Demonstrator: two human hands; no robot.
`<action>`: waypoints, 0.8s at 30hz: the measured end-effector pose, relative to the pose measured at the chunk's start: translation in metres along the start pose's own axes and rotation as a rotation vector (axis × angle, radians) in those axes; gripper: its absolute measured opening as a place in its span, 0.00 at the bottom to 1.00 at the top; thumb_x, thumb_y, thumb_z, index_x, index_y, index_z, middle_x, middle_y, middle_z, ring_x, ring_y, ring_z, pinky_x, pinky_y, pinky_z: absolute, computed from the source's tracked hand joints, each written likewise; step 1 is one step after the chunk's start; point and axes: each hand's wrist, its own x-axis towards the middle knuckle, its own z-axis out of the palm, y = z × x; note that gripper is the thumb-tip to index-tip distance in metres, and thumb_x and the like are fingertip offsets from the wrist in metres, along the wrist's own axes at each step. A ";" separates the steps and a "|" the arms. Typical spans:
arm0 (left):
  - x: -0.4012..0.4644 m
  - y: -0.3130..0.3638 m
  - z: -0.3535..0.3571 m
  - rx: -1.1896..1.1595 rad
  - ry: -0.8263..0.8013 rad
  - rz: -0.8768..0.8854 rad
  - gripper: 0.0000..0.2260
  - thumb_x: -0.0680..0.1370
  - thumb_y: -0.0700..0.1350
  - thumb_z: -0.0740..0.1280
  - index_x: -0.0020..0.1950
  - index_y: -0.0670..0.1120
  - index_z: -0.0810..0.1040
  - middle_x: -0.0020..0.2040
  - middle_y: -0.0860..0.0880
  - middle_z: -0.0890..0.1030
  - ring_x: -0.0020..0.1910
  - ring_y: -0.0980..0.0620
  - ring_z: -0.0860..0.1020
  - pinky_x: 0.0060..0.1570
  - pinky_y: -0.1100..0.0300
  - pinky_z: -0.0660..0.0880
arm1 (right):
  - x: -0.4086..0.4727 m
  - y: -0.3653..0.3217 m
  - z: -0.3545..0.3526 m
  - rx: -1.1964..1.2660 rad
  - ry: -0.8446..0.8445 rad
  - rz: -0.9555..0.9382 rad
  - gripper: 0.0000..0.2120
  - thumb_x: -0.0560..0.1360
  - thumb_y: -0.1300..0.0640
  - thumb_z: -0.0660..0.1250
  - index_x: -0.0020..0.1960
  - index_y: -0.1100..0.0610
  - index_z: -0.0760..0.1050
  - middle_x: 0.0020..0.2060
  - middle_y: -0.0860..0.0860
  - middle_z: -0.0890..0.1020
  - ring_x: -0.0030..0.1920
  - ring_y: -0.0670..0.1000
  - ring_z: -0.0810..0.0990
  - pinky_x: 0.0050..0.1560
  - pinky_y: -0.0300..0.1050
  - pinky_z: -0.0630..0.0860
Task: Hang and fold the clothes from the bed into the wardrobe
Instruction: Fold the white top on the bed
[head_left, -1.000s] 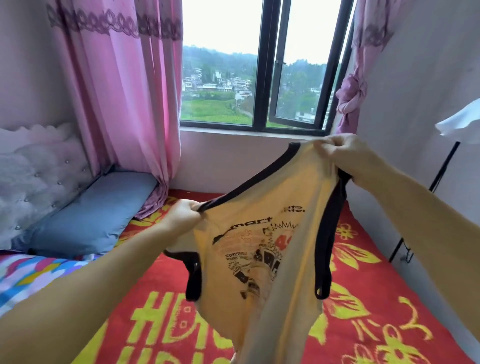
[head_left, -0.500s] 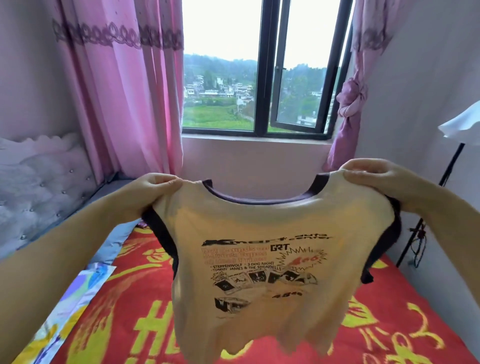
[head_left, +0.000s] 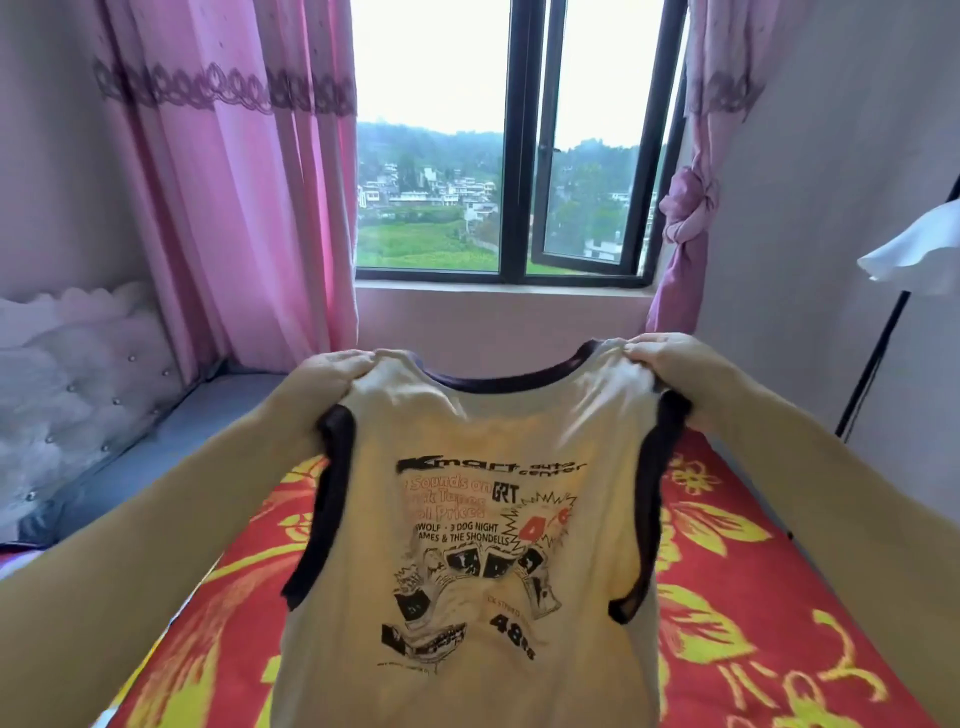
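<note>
A second ago we held the yellow tank top (head_left: 467, 519) twisted, with one shoulder high and the other low; now it hangs squared up in front of us, print facing us and neckline level. Our left hand (head_left: 332, 371) pinches the left shoulder strap, fingers curled over the fabric, and our right hand (head_left: 662, 358) grips the right strap the same way. The top hangs above the red and yellow floral bedspread (head_left: 753, 597), its hem running out of view at the bottom, so we cannot tell whether it touches the bed. Spread like this, we judge it ready either to lay flat for folding or to take a hanger. No wardrobe or hanger shows here. At the right edge a white frilled item (head_left: 914, 249) on a black stand (head_left: 878, 353) is cut off, and we cannot identify it.
</note>
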 end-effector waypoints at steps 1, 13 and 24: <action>-0.004 0.001 0.011 -0.018 -0.039 0.026 0.08 0.81 0.39 0.61 0.52 0.40 0.79 0.44 0.43 0.81 0.37 0.54 0.80 0.36 0.64 0.78 | -0.006 -0.004 0.015 0.038 -0.047 -0.019 0.09 0.80 0.65 0.57 0.52 0.63 0.76 0.35 0.55 0.75 0.26 0.45 0.76 0.24 0.35 0.72; -0.038 0.035 0.061 0.158 -0.339 0.181 0.08 0.79 0.35 0.61 0.54 0.39 0.79 0.45 0.43 0.84 0.40 0.52 0.84 0.40 0.61 0.81 | -0.043 -0.043 0.079 -0.441 -0.431 -0.558 0.16 0.77 0.62 0.67 0.61 0.60 0.66 0.50 0.58 0.77 0.47 0.55 0.76 0.54 0.56 0.75; -0.027 0.061 0.050 0.797 -0.565 0.469 0.12 0.72 0.44 0.74 0.51 0.57 0.77 0.43 0.66 0.81 0.43 0.68 0.78 0.40 0.74 0.73 | -0.039 -0.068 0.029 -0.181 -0.678 -0.472 0.18 0.77 0.71 0.60 0.57 0.51 0.78 0.45 0.45 0.84 0.44 0.45 0.81 0.44 0.36 0.78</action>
